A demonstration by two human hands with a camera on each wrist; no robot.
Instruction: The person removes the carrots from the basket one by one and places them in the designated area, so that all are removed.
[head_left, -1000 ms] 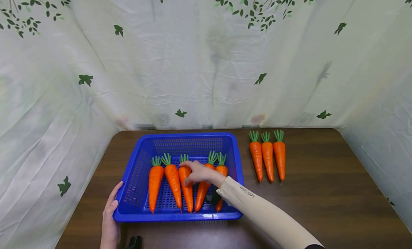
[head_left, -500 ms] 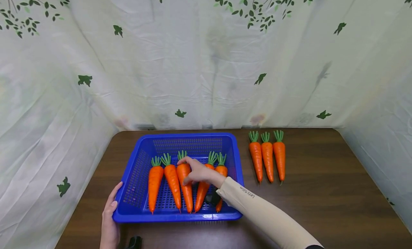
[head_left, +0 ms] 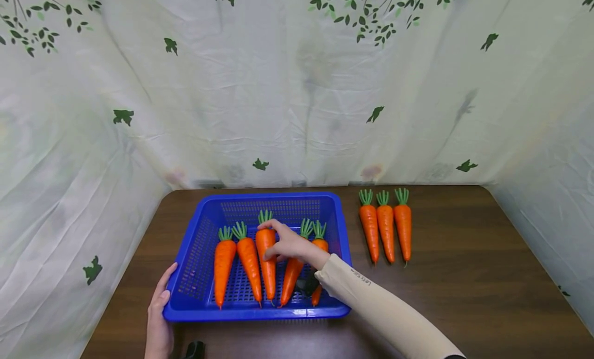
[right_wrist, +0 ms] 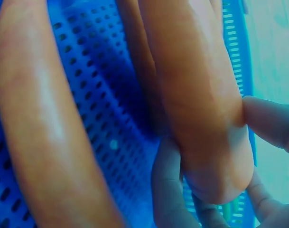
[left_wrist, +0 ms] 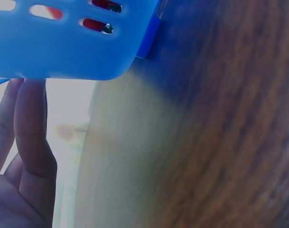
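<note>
A blue plastic basket [head_left: 260,313] sits on the table with several orange carrots with green tops inside. My right hand [head_left: 291,245] reaches in over its right side and pinches the middle carrot [head_left: 266,241] near the thick top end. In the right wrist view the fingers and thumb surround this carrot's [right_wrist: 199,95] blunt end, and its body is raised over the basket floor. Two carrots [head_left: 224,268] lie to its left and two more [head_left: 292,276] to its right, partly under my hand. My left hand [head_left: 159,315] touches the basket's left side, its fingers [left_wrist: 32,128] nearly straight under the rim.
Three carrots [head_left: 385,232] lie side by side on the brown wooden table [head_left: 464,276], right of the basket. A white curtain [head_left: 297,91] with leaf prints hangs behind and at both sides. Black wrist devices [head_left: 195,349] show below each hand.
My right hand has shifted the middle carrot upward, away from me, and its tip has moved back from the basket's front edge. The left hand and basket stay put.
</note>
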